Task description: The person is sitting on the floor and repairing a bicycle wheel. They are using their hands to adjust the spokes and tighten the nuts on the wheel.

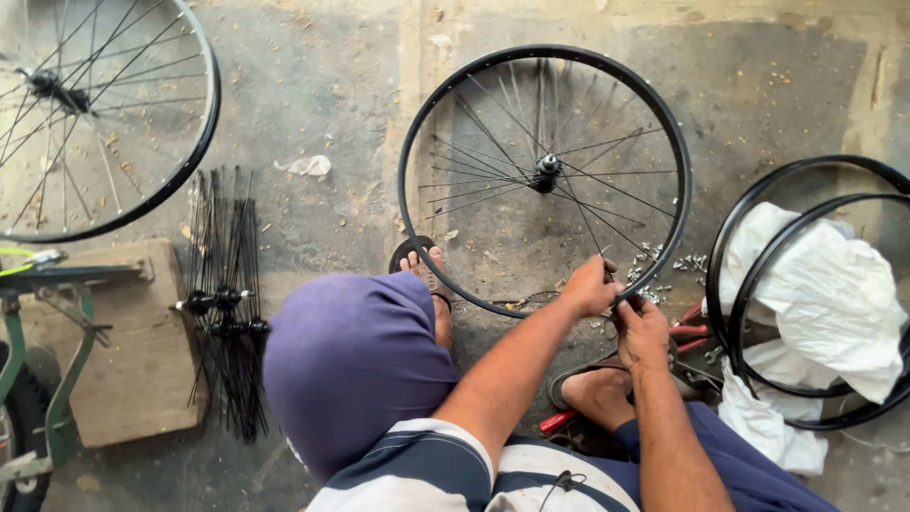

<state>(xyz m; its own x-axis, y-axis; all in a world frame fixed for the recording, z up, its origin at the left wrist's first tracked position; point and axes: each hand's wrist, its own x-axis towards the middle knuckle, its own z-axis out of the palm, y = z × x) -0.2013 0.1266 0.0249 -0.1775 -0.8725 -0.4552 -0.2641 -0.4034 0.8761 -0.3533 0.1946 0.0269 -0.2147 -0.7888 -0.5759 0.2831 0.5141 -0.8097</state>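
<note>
A black bicycle wheel rim (445,104) lies flat on the concrete floor, with a silver hub (547,172) in its middle and spokes laced only partly around it. My left hand (588,286) is at the rim's near right edge, its fingers pinched on the outer end of a spoke (583,216). My right hand (643,332) sits just below and to the right of it, closed on the rim at the same spot. My sandalled feet (428,270) rest against the rim's near edge.
Small silver spoke nipples (664,264) are scattered beside my hands, and red-handled pliers (690,328) lie to the right. Two bare black rims (739,223) with white wrapping (834,294) lie at the right. At the left are a bundle of black spokes (227,303), a wooden block (133,351), another wheel (194,142) and a green frame (66,379).
</note>
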